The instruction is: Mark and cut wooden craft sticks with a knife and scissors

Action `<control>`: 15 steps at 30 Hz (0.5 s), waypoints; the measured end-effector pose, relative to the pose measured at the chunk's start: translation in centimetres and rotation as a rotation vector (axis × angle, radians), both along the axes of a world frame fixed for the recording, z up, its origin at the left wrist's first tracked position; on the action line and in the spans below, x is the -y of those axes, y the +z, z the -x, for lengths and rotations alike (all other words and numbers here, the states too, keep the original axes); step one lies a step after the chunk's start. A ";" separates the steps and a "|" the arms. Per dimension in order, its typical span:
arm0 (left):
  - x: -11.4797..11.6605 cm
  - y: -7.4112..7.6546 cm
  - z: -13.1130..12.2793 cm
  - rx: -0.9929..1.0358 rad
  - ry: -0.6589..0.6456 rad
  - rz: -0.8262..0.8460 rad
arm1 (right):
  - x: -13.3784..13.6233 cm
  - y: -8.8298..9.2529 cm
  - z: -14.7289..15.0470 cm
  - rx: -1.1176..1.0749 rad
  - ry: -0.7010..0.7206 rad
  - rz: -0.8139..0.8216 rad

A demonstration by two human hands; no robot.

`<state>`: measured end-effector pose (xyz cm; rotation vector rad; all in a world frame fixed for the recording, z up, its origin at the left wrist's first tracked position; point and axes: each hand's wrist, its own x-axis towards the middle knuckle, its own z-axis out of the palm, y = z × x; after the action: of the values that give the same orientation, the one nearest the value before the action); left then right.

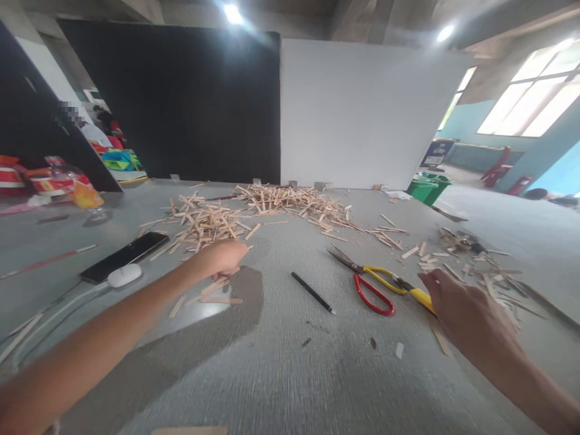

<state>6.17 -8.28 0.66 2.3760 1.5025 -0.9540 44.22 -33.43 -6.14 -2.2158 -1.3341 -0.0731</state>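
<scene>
My left hand (pixel 223 258) is closed just in front of the left heap of wooden sticks (pixel 203 223). A stick's end shows past its fingertips, and a few loose sticks (pixel 222 299) lie beneath it. At the right, my right hand (pixel 460 305) is curled over the yellow handle of a pair of pliers (pixel 423 298), whose jaws point left. Scissors (pixel 362 270) with one red and one yellow handle lie half open beside the pliers. Between my hands a black pen (pixel 312 293) rests on the grey tabletop (pixel 281 362).
More sticks (pixel 290 202) are heaped along the black and white panels (pixel 357 115). Broken pieces and scraps (pixel 462 241) lie at right. A phone (pixel 127 257), a white earbud case (pixel 124 275) with a cable, and a bottle (pixel 86 190) are at left. Green bins (pixel 428 188) stand beyond.
</scene>
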 end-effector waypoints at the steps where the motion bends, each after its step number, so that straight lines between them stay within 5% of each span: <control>1: 0.1 0.1 0.0 0.011 -0.022 -0.026 | 0.1 0.6 0.6 0.019 -0.014 0.016; 5: 1.1 1.1 -0.2 0.103 -0.122 -0.145 | 0.4 1.7 2.9 -0.051 0.118 -0.082; 9: 3.8 2.5 -1.2 0.249 -0.262 -0.218 | 0.0 0.8 3.5 -0.214 0.316 -0.170; 15: 10.4 1.5 -3.0 0.501 -0.534 -0.010 | -0.3 -0.6 2.7 -0.370 0.423 -0.039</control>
<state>9.16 -18.64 2.12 2.7964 0.7113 -0.3624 41.53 -33.11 -6.71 -1.7605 -1.5303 0.4396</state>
